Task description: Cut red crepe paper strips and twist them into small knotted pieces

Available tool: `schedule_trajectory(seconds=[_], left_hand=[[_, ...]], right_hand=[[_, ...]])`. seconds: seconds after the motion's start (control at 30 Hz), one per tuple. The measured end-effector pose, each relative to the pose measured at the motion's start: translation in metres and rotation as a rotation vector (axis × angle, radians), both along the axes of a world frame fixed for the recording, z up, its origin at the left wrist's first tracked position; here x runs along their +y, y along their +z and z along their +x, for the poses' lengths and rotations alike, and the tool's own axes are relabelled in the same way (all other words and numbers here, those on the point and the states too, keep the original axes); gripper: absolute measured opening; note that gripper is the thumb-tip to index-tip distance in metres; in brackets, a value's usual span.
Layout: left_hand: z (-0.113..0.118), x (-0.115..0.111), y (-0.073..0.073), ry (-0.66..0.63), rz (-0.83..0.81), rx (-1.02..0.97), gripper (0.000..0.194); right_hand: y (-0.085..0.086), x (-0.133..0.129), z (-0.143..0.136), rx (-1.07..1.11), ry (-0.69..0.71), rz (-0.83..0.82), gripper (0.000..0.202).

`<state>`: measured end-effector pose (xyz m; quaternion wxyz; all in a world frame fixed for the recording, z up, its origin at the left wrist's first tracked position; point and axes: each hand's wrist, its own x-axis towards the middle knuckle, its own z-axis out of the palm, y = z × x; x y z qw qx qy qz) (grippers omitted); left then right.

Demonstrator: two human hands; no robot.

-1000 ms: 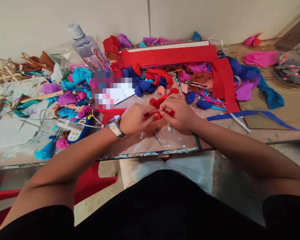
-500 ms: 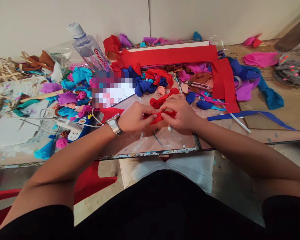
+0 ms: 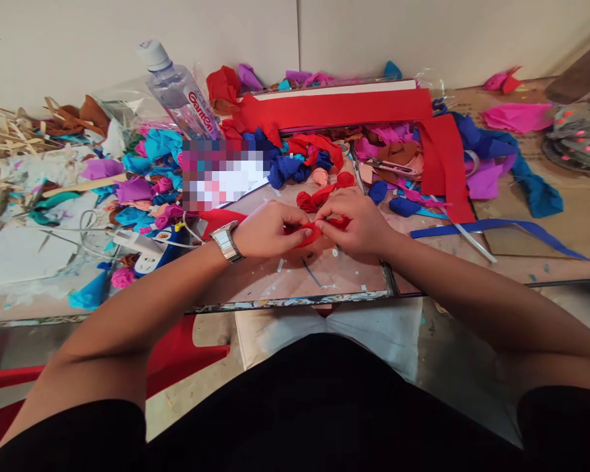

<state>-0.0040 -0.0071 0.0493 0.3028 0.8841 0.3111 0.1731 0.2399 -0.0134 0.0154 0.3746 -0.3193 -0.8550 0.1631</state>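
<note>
Between both hands is a piece of red crepe paper, pinched low over the table. My left hand, with a metal watch on its wrist, grips the paper's left part between thumb and fingers. My right hand pinches it from the right, thumb and fingertips close to the left thumb. Part of the paper is hidden under the fingers. Just beyond the hands lie rolled red pieces. A flat red piece lies by the left wrist.
Folded red crepe paper lies at the back, beside a tilted water bottle. Crumpled coloured scraps and a blue-white power strip are at left. A cutter knife and a blue strip lie at right.
The red paper between my fingers has shifted slightly, bulging a little lower beside the left thumb. Both hands keep their pinch in nearly the same place. The view has moved a little.
</note>
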Motion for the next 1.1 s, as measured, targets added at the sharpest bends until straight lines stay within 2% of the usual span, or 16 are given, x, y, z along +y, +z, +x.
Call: schedule_trajectory(seconds=[0.2,0.4,0.53,0.8,1.1], left_hand=[[-0.0008,0.0022,-0.0034,0.01,-0.097,-0.037,0.027],[-0.0023,0.0037,0.0004,0.006,-0.204,-0.068,0.026],[-0.0014,0.0036,0.003,0.028,-0.133,-0.073,0.024],[0.0002,0.0012,-0.0014,0.047,0.04,-0.121,0.025],[-0.0007,0.0021,0.0008,0.048,0.013,-0.106,0.026]], right_hand=[[0.0006,-0.0005,0.0011,0.007,0.007,0.023,0.013],[0.0001,-0.0003,0.0015,0.015,0.032,0.067,0.011],[0.0005,-0.0011,0.0025,0.009,0.031,0.054,0.014],[0.0019,-0.0019,0.0014,0.027,0.008,0.065,0.014],[0.0007,-0.001,0.0012,0.033,-0.001,0.046,0.015]])
